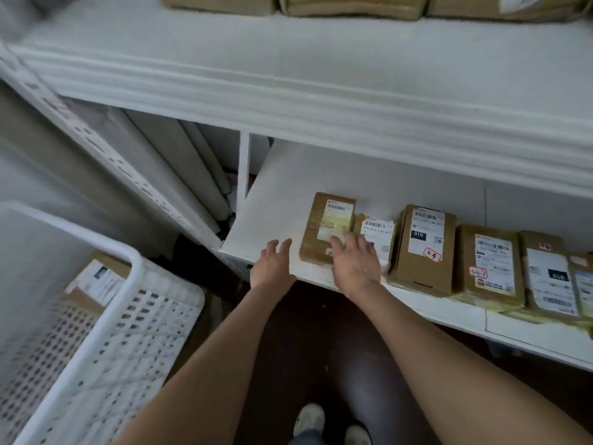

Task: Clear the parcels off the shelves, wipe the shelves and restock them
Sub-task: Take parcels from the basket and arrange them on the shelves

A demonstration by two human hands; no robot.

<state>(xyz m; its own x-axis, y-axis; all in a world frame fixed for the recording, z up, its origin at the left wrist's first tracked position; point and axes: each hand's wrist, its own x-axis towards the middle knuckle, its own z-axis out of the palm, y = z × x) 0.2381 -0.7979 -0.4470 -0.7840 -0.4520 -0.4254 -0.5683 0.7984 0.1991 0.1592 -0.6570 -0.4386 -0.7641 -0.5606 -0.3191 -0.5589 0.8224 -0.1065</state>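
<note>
Cardboard parcels sit in a row on the white lower shelf [282, 194], head view only. Leftmost parcel [324, 229] lies flat near the shelf's front edge, white label on top, bare shelf to its left. Left hand [272, 268] is over the front edge just left of that parcel, fingers spread, nothing in it, not touching the box as far as can be seen. Right hand [356, 268] is open, palm down, fingers over the near right corner of the leftmost parcel and the front of the small parcel [375, 232] beside it; contact looks likely but no closed grasp. Further right: a parcel with a black "010" tag [423, 245], then another labelled box [491, 268], then more at the frame edge [545, 277], all packed side by side. Upper shelf [288, 75] carries more brown parcels [353, 4] at its back. White perforated basket [134, 316] at lower left, well apart from the hands, with a labelled box [96, 281] inside. Person's shoes [309, 419] visible on the dark floor below.
</note>
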